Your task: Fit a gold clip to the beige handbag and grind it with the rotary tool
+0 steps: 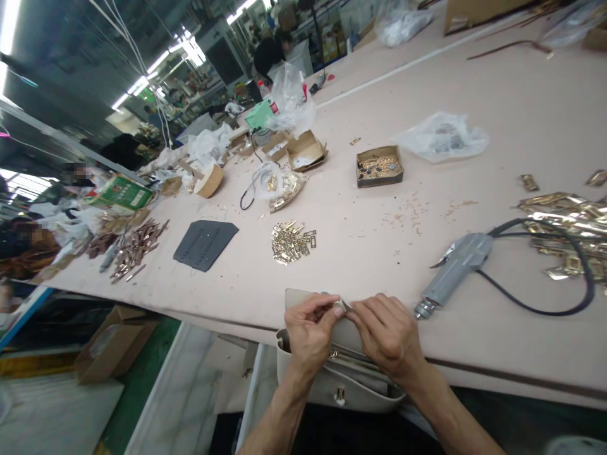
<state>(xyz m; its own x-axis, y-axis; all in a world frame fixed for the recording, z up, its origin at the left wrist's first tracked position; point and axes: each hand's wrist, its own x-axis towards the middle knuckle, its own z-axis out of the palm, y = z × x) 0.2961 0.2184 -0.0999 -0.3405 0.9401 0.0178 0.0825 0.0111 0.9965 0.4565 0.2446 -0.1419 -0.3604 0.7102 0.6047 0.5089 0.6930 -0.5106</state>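
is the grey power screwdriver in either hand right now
No, the grey power screwdriver lies on the table, while the left hand and the right hand are both at the pale bag.

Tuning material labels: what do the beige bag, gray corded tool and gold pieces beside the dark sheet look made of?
Beige bag: leather or synthetic, fairly matte; smoothly curved panels. Gray corded tool: probably matte plastic, molded contours; tip looks metal, silvery. Gold pieces: likely polished metal; glinting.

The handbag (367,394) looks to me like smooth, matt leather, its clasp (340,394) glossy gold-coloured metal. Metal plates (293,242) gleam on the matt worktop (341,253); the power tool (455,268) looks satin-smooth, the open box (380,180) cardboard, the clear bag (443,136) crinkled, shiny plastic.
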